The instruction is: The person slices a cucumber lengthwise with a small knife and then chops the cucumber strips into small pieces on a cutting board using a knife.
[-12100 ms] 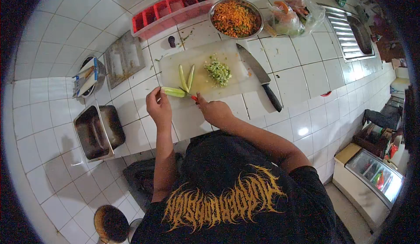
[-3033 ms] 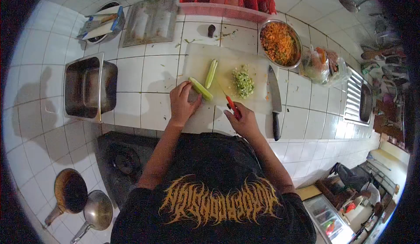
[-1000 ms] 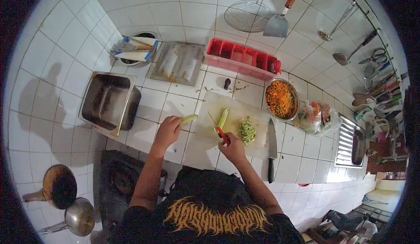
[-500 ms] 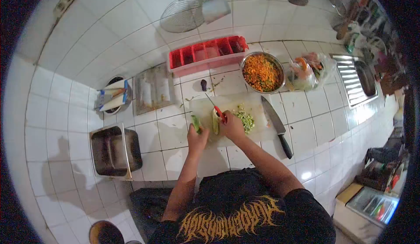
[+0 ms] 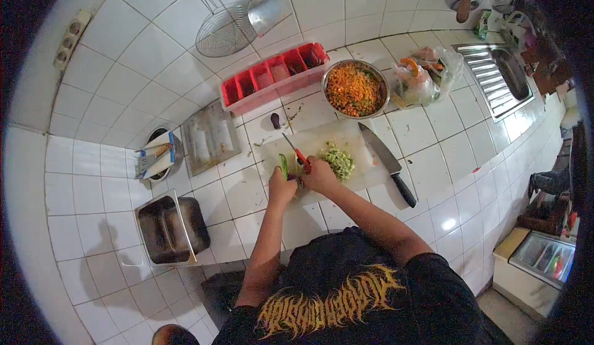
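L hand (image 5: 283, 187) has fingers clamped on a cucumber piece (image 5: 283, 164), long axis pointing away from the person, over the board's (image 5: 317, 133) L side. R hand's (image 5: 323, 177) fingers, wrapped round a red-handled knife (image 5: 301, 157), are just R of it. Pale piece (image 5: 299, 167), part hidden, btwn hands. Chopped heap (image 5: 338, 161) R; big knife (image 5: 385, 157) & bowl (image 5: 356, 89) beyond.

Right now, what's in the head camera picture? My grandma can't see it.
A right hand holds a small red-handled knife and the left hand a slim green vegetable piece over a whitish rectangular cutting board. Beyond stands a round metal bowl of chopped orange pieces.
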Motion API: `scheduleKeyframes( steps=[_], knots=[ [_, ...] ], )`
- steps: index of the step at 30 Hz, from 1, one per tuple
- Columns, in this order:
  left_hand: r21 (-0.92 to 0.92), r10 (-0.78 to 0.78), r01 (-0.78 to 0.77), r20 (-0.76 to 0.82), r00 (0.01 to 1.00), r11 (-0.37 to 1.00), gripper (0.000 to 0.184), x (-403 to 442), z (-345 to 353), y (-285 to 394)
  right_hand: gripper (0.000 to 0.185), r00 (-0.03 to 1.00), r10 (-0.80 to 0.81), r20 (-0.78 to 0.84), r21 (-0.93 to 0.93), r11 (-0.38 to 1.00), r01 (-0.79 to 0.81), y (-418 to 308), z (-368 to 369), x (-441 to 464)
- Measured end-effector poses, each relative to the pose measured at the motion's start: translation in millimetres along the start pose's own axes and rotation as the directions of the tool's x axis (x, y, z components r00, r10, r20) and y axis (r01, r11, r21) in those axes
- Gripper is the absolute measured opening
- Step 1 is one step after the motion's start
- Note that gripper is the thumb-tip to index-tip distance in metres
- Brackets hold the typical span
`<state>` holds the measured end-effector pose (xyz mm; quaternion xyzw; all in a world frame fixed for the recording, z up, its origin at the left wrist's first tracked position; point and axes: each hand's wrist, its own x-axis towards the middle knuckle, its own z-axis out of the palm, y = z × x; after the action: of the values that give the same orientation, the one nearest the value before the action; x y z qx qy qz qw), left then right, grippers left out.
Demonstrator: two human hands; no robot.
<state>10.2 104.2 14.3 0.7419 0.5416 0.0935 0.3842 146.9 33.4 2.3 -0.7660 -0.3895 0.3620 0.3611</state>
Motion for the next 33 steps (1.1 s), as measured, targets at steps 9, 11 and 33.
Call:
scheduleKeyframes(
  steps=[9,11,33],
  knots=[
    [-0.146,-0.045,0.016,-0.196,0.98,0.989,0.03,-4,6,-16,0.03,0.997,-0.059,-0.052,0.069,0.996,0.062,4,8,-3],
    [-0.296,-0.094,0.054,-0.121,0.988,0.954,0.034,0,8,-34,0.03,0.998,-0.052,-0.042,0.108,0.993,0.056,4,9,-4],
    [-0.082,-0.116,0.096,-0.282,0.952,0.992,0.024,-33,-7,-56,0.032,0.979,-0.184,0.084,-0.225,0.954,0.199,-10,7,-3]
  ],
)
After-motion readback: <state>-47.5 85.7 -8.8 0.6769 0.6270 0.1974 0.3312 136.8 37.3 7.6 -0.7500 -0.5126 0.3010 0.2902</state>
